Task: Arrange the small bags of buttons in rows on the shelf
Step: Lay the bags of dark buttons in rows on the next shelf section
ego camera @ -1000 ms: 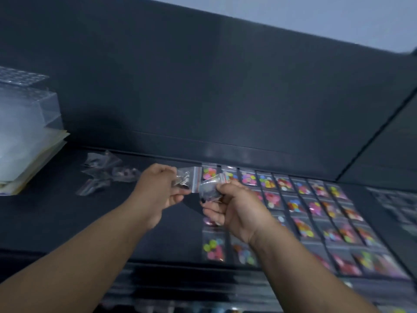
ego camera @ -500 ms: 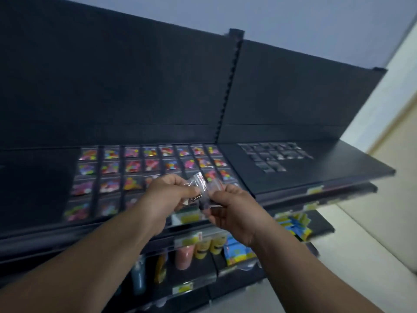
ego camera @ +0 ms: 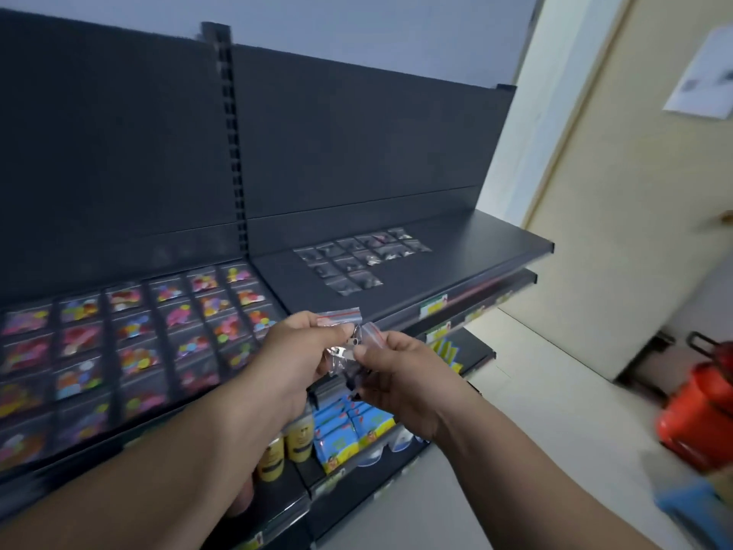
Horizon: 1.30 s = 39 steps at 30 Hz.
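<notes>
Before shelf (ego camera: pixel 468 248), left hand (ego camera: pixel 295 351), right hand (ego camera: pixel 400 377) pinch bags (ego camera: pixel 340 316).

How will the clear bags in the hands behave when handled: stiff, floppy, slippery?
Probably floppy: the bags crumple between the left hand and right hand. Likely light, as fingertip pinches hold them. Their glossy film looks slippery, so they may slide apart.

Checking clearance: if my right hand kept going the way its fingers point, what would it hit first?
The right hand would likely meet the left hand, just past the small clear red-striped plastic bags they pinch; depth unclear.
</notes>
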Tool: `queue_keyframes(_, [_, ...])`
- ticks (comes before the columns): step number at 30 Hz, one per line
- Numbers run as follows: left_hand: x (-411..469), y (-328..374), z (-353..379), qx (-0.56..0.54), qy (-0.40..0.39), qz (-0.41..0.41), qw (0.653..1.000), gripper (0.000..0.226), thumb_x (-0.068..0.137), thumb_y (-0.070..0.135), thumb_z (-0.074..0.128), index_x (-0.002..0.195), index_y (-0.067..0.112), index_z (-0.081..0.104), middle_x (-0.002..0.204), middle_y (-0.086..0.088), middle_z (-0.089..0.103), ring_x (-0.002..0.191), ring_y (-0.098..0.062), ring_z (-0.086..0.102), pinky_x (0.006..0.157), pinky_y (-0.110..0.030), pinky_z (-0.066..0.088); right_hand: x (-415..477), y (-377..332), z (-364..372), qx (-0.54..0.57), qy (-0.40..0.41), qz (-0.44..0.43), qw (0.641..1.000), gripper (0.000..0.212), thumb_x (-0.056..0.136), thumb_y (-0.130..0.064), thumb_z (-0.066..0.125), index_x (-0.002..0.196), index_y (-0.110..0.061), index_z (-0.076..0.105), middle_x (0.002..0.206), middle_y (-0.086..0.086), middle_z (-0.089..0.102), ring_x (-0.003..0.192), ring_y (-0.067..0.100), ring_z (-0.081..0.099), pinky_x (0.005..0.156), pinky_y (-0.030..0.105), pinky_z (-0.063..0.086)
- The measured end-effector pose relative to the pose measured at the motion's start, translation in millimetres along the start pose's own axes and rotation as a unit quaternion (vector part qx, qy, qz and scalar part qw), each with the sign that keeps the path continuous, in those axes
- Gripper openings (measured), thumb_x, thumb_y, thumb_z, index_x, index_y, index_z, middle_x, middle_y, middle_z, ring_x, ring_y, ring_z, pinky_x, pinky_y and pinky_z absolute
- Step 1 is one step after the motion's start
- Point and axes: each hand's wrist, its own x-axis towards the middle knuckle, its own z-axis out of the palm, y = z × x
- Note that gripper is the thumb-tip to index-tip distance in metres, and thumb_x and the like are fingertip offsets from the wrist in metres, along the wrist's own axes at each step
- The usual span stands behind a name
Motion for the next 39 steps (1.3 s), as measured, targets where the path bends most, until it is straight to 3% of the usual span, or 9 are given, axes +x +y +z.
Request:
queue_keyframes(6, [69,1,38,-0.027,-0.036,-0.049,0.998,0.017,0.08,0.008,0.07,0.074,0.017,0.057,0.068,-0.001,0.063,0.06,-0.012,0.055,0.05,-0.022,0.042,48,-23,-38,-0.052,0.058,-0.032,0.996,0.016,0.082,0.001,0.065,0.089,-0.008,0.055,0.079,0.012,0.061,0.06,0.017,0.057,0.061,0.026,0.048])
queue_keyframes(14, [163,21,62,-0.028,-0.078,-0.085,0.993,0.015,0.083,0.008,0.066,0.076,0.018,0.057,0.066,0.002,0.064,0.06,-0.012,0.055,0.056,-0.024,0.042,133,-69,-73,-0.127,0.095,-0.023,0.987,0.025,0.078,0.006,0.065,0.072,-0.014,0.051,0.063,0.006,0.053,0.057,0.019,0.051,0.055,0.026,0.04])
queue_keyframes(21, [218,19,71,0.056,-0.034,-0.054,0.996,0.015,0.085,0.008,0.065,0.074,0.015,0.057,0.078,-0.007,0.066,0.063,-0.012,0.055,0.059,-0.023,0.043,188,-87,-111,-0.168,0.079,0.015,0.982,0.018,0.082,0.003,0.062,0.078,-0.012,0.055,0.06,0.003,0.057,0.048,0.01,0.052,0.048,0.02,0.041])
queue_keyframes(24, [237,17,75,0.111,-0.009,-0.028,0.993,0.012,0.084,0.006,0.064,0.078,0.011,0.056,0.075,-0.007,0.062,0.062,-0.014,0.051,0.059,-0.025,0.041,212,-92,-137,-0.194,0.076,0.037,0.977,0.011,0.084,0.0,0.062,0.086,-0.01,0.058,0.069,0.006,0.063,0.052,0.01,0.055,0.052,0.02,0.046])
queue_keyframes(28, [263,9,90,0.179,0.01,0.01,0.984,0.011,0.082,0.005,0.064,0.078,0.012,0.057,0.079,-0.007,0.062,0.066,-0.017,0.051,0.066,-0.027,0.041,253,-103,-170,-0.231,0.051,0.061,0.97,0.012,0.085,0.0,0.057,0.093,-0.008,0.06,0.082,0.012,0.062,0.066,0.018,0.057,0.055,0.023,0.048])
queue_keyframes(31, [278,2,111,0.228,0.022,0.033,0.973,0.014,0.082,0.002,0.064,0.077,0.014,0.058,0.075,-0.003,0.063,0.059,-0.012,0.051,0.057,-0.021,0.04,282,-111,-189,-0.281,0.011,0.073,0.957,0.013,0.083,-0.001,0.056,0.091,-0.01,0.061,0.078,0.011,0.06,0.07,0.021,0.055,0.061,0.027,0.048])
queue_keyframes(34, [293,-6,132,0.269,0.038,0.04,0.962,0.019,0.08,0.004,0.062,0.076,0.022,0.059,0.069,-0.002,0.065,0.05,-0.012,0.051,0.047,-0.021,0.04,309,-120,-207,-0.387,-0.038,0.052,0.92,0.015,0.079,0.002,0.058,0.088,-0.01,0.06,0.076,0.008,0.059,0.066,0.017,0.055,0.059,0.025,0.047])
queue_keyframes(37, [305,-12,148,0.318,0.054,0.031,0.946,0.019,0.077,0.014,0.064,0.075,0.032,0.058,0.073,-0.004,0.068,0.056,-0.016,0.056,0.055,-0.033,0.047,329,-130,-220,-0.456,-0.096,0.031,0.884,0.014,0.078,0.0,0.065,0.088,-0.009,0.06,0.07,0.002,0.057,0.061,0.011,0.052,0.053,0.02,0.044])
queue_keyframes(39, [311,-14,159,0.357,0.07,0.027,0.931,0.016,0.078,0.015,0.065,0.074,0.028,0.057,0.074,-0.003,0.067,0.062,-0.017,0.057,0.062,-0.035,0.05,341,-131,-225,-0.471,-0.127,0.03,0.873,0.017,0.078,-0.001,0.068,0.081,-0.013,0.058,0.067,-0.002,0.057,0.061,0.01,0.052,0.053,0.019,0.044])
